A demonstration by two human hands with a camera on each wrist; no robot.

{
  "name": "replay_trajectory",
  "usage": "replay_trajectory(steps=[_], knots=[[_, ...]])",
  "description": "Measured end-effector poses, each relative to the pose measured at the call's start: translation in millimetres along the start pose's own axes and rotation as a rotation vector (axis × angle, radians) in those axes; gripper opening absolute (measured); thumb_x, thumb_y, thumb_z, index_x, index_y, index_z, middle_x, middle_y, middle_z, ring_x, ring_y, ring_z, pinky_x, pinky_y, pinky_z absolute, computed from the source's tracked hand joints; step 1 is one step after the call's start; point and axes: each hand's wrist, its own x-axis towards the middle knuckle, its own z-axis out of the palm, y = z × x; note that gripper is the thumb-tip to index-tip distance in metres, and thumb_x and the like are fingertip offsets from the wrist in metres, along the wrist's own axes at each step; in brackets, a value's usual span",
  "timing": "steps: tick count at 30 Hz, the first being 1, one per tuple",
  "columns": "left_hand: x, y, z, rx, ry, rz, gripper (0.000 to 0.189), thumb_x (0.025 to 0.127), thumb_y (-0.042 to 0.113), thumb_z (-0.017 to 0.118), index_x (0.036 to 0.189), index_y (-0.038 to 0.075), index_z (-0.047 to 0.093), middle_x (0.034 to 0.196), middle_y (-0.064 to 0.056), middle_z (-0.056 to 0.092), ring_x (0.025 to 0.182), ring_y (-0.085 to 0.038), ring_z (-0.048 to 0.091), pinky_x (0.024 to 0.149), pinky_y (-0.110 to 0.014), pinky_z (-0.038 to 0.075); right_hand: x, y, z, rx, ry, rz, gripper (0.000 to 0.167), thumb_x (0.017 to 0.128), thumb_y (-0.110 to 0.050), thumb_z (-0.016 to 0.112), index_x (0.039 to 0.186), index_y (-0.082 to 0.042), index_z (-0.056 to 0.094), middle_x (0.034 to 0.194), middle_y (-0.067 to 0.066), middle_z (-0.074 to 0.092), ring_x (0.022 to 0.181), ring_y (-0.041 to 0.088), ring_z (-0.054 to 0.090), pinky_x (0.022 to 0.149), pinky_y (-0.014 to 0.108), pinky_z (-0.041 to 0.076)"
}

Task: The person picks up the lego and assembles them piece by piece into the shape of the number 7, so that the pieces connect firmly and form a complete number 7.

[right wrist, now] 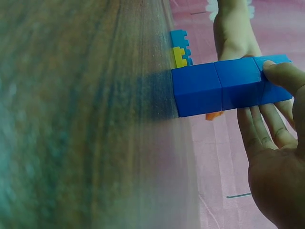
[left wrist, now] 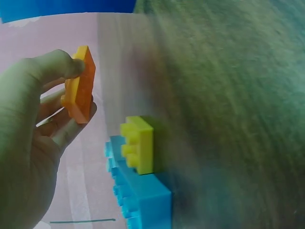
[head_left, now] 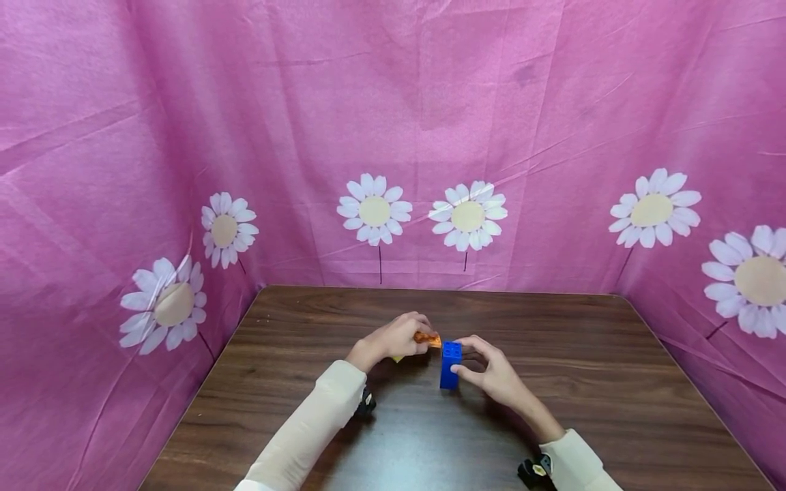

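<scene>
My left hand [head_left: 400,337] pinches a flat orange toy building brick [left wrist: 82,88] between thumb and fingers, above the table. Close to its right stands an upright blue tower [head_left: 450,374] of stacked building bricks, studs on top. My right hand [head_left: 496,374] grips the tower near its upper end, thumb on the near side and fingers behind. In the right wrist view the tower [right wrist: 198,90] shows three blocks, its bottom at the tabletop. Below my left hand lie a small yellow brick [left wrist: 145,148] and a longer light blue brick [left wrist: 155,198], side by side.
The dark wood-grain table [head_left: 295,341] has a pink cloth [head_left: 430,102] with daisies behind it and along both sides. A black wrist device [head_left: 366,401] sits under my left sleeve, and another black device [head_left: 535,472] under the right.
</scene>
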Motion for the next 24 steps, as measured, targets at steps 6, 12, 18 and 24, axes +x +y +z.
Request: replay_trajectory(steps=[6,12,18,24], knots=[[-1.1,1.8,-10.5,-0.051,0.063,-0.016,0.025,0.096,0.015,0.078,0.119,0.009,0.081,0.120,-0.003,0.076,0.114,-0.020,0.067,0.101,-0.033,0.056,-0.5,0.6,-0.3,-0.017,-0.001,0.006,0.039,0.092,-0.008,0.083,0.128,-0.009,0.068,0.121,0.010,0.072,0.111,0.002,0.068,0.099,0.056,0.058],[-2.8,6.6,-20.9,-0.094,0.117,-0.008,0.020,0.096,0.014,0.078,0.116,0.009,0.080,0.120,-0.004,0.075,0.114,-0.020,0.067,0.100,-0.033,0.057,0.1,2.2,-0.3,-0.039,0.007,0.012,0.039,0.092,-0.010,0.084,0.128,-0.010,0.068,0.122,0.009,0.073,0.112,0.003,0.068,0.100,0.053,0.059],[-6.5,13.1,-30.6,-0.140,0.148,-0.038,0.021,0.099,0.016,0.074,0.119,0.010,0.078,0.124,-0.004,0.073,0.115,-0.019,0.066,0.101,-0.035,0.058,0.5,4.2,0.1,-0.033,0.013,0.013,0.039,0.092,-0.009,0.083,0.128,-0.010,0.068,0.123,0.009,0.073,0.112,0.003,0.069,0.100,0.047,0.060],[-10.6,21.3,-40.3,-0.183,0.181,-0.033,0.021,0.100,0.015,0.073,0.119,0.009,0.077,0.127,-0.005,0.072,0.108,-0.017,0.068,0.094,-0.033,0.061,0.4,4.9,0.8,-0.045,0.024,-0.002,0.039,0.092,-0.008,0.084,0.128,-0.010,0.069,0.123,0.008,0.073,0.113,0.001,0.067,0.101,0.041,0.060]])
